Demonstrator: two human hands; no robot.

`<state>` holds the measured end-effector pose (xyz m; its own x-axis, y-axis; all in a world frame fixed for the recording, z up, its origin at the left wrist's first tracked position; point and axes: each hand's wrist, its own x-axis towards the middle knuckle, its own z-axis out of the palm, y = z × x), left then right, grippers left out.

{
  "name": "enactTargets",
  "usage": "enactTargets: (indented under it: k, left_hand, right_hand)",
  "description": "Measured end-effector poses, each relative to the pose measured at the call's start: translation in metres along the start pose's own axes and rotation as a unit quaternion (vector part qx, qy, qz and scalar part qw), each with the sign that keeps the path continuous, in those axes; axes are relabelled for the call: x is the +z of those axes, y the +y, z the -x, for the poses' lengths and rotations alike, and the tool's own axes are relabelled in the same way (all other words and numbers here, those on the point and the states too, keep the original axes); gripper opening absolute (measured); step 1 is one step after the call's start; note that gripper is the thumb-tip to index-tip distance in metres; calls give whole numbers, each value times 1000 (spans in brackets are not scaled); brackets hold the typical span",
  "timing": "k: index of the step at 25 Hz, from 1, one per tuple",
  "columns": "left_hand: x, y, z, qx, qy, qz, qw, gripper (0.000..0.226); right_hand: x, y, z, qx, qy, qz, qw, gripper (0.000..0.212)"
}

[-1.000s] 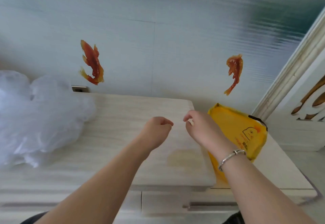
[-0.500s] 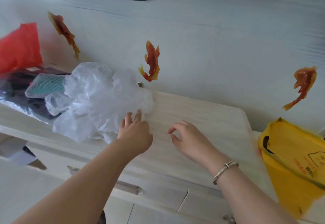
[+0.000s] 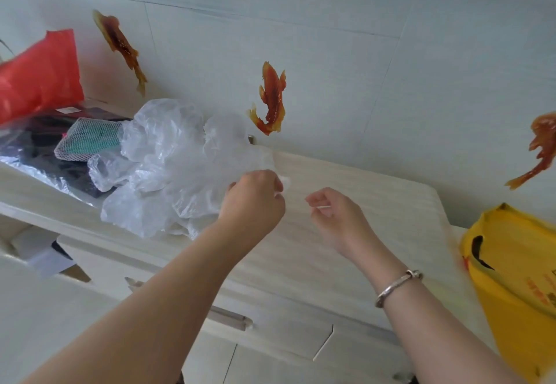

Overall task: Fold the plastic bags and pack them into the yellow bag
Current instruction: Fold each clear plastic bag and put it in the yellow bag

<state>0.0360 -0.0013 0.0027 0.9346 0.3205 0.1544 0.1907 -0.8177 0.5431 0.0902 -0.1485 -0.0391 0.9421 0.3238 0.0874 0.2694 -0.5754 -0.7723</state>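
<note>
Yellow bag (image 3: 511, 266) cut off by right edge

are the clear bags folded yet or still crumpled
Still crumpled: the clear bags lie in one puffy, wrinkled heap on the cabinet top, no flat folds showing. The left hand pinches one edge.

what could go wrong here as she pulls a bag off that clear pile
1. The left hand pinches an edge of the heaped clear plastic bags; they are crumpled together, so one pull may drag several along or off the cabinet top.
2. The heap lies against the mesh pouch and dark items, which could snag or shift.
3. The yellow bag sits far right, past the cabinet edge, so packing may be a stretch.
</note>
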Motion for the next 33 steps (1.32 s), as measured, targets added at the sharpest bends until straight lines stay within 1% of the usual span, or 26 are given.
enactTargets:
  k: [2,5,7,8,9,10,12,14,16,18,20,22,24,25,27,28,29,31,32,33]
  left_hand:
    - [-3,10,-1,-5,5,133,991,20]
    - [-5,27,-2,-28,-51,293,954,21]
    - [-4,40,-1,-56,-111,381,916,23]
    - [-4,45,0,-64,-135,415,897,23]
    - [-1,52,1,-68,-154,442,881,22]
    - [1,58,2,-69,-163,457,872,20]
    - [7,67,3,-78,-160,454,873,18]
    - [14,75,0,-103,-147,441,880,17]
    - [20,81,-2,-126,-145,423,885,19]
    - [25,86,-4,-126,-157,364,910,21]
    - [29,89,-4,-111,-181,298,931,25]
    - [35,95,-4,-103,-204,259,939,33]
    - [38,100,-4,-112,-226,250,935,42]
    - [38,101,-3,-120,-245,264,925,44]
    - [41,102,-1,-120,-299,321,891,41]
    - [43,103,0,-114,-317,351,874,37]
    - [46,105,1,-113,-317,386,859,32]
    - [54,109,1,-141,-268,470,829,24]
    - [57,111,0,-164,-238,508,811,22]
    - [59,115,0,-183,-213,540,794,19]
  right_hand:
    - [-10,-4,1,49,3,-110,993,21]
    - [-35,-7,15,121,-17,-254,959,27]
    - [-56,-3,26,151,-33,-288,945,25]
    - [-64,-1,30,156,-40,-294,942,17]
    - [-72,-1,35,162,-36,-300,939,9]
    - [-78,0,38,165,-23,-313,935,9]
    - [-88,2,41,172,12,-361,916,16]
    - [-98,6,43,175,44,-407,896,14]
    - [-107,14,44,181,92,-391,898,18]
    - [-115,22,46,179,144,-363,903,24]
    - [-122,26,47,177,174,-358,900,28]
    - [-129,33,47,177,194,-335,905,36]
    - [-135,41,45,182,204,-310,911,46]
    - [-138,44,45,186,206,-301,912,49]
    - [-144,49,45,212,207,-313,902,41]
    - [-146,49,46,233,191,-348,888,33]
    - [-148,49,46,248,161,-406,865,29]
    - [-150,50,47,266,90,-537,795,39]
    - [-149,49,49,277,65,-581,762,44]
    - [-148,48,51,289,44,-607,739,44]
